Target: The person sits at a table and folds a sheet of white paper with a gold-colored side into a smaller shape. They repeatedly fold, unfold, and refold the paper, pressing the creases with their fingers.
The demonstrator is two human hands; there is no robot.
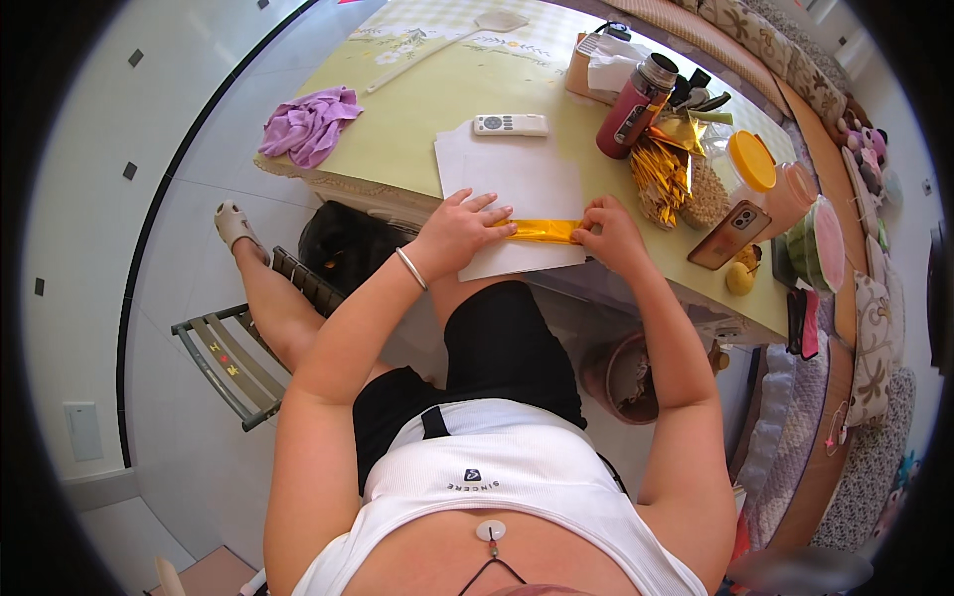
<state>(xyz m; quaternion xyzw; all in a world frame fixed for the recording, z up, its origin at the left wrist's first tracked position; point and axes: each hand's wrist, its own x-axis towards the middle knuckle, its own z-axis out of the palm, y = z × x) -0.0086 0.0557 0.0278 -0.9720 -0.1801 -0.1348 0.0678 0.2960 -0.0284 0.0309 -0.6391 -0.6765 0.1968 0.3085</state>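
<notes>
A strip of shiny gold foil paper point(544, 230) lies across white paper sheets point(507, 179) at the table's near edge. The fingers of my left hand point(459, 230) rest spread over the strip's left end. At its right end, my right hand point(608, 234) pinches the foil between thumb and fingers. Just beyond the hands, a white remote control point(511, 124) sits on the top of the papers. To the right of the sheets is a bundle of folded gold foil pieces point(658, 179).
On the table point(397, 139) stand a dark red flask point(631, 114), a yellow-lidded jar point(752, 161), a leaning phone point(728, 234) and a cut watermelon point(817, 246). A purple cloth point(313, 126) lies at the left corner. Below are a bin point(621, 377) and a folding stool point(234, 363).
</notes>
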